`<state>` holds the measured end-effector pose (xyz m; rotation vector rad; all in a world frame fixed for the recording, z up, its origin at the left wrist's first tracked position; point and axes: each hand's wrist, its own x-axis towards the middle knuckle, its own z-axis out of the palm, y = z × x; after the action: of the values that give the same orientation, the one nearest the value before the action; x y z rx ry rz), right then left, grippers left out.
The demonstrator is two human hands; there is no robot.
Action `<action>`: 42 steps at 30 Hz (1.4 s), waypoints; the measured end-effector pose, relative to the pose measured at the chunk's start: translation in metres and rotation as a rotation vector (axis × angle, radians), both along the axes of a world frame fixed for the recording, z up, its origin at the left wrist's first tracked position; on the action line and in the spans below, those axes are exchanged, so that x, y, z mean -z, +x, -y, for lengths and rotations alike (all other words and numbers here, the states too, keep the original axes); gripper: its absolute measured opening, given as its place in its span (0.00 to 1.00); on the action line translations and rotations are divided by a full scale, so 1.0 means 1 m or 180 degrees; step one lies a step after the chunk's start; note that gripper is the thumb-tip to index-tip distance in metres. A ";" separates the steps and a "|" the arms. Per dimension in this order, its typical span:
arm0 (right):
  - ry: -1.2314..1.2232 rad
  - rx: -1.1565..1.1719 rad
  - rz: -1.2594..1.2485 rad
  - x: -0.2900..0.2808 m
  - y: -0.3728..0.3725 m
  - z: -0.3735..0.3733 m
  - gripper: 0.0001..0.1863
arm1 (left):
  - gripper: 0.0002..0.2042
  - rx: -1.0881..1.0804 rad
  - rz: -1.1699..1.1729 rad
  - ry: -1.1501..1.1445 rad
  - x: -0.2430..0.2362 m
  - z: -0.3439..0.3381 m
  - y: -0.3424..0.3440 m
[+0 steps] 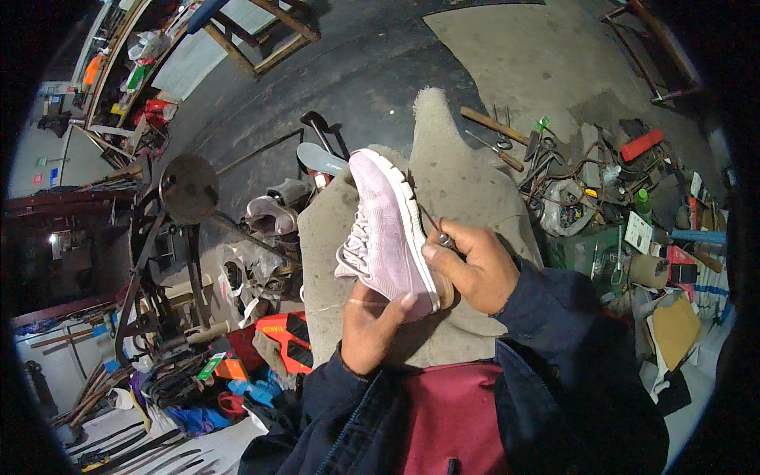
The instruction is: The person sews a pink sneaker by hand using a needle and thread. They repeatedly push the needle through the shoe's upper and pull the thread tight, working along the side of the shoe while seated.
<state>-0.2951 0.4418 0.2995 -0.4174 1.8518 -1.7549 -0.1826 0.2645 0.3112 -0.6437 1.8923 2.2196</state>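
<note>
A pale pink sneaker (381,214) with a white sole lies on its side over my lap, toe pointing away from me. My left hand (370,326) grips it at the heel, thumb on the sole's edge and fingers hidden beneath. Beside the sole, my right hand (475,265) is closed round an awl (445,239); a thin dark shaft runs from the fist toward the sole. Whether its tip touches the sole I cannot tell. Under the shoe, a worn grey-beige cloth (475,186) covers my legs.
On the left stands a metal shoe-repair stand (188,188) with a round plate. Another pink shoe (271,215) and a grey insole (319,158) lie left of the cloth. A wooden-handled hammer (495,125), a screwdriver (507,158) and pliers are heaped at right. A wooden stool (261,39) stands farther off.
</note>
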 end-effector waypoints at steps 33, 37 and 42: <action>-0.1341 0.0537 0.1638 0.000 -0.008 -0.010 0.08 | 0.21 -0.0293 0.0134 -0.0160 0.006 -0.010 -0.034; -0.1721 0.0842 0.1938 0.004 -0.009 -0.010 0.08 | 0.22 -0.0338 0.0116 -0.0218 0.006 -0.010 -0.033; -0.0473 0.0712 0.0712 0.007 -0.019 -0.024 0.09 | 0.24 -0.0313 0.0001 -0.0113 0.011 -0.007 -0.033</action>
<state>-0.3139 0.4657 0.2930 -0.0648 1.6682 -2.0054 -0.2159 0.2714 0.2997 -0.7585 1.9440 2.2483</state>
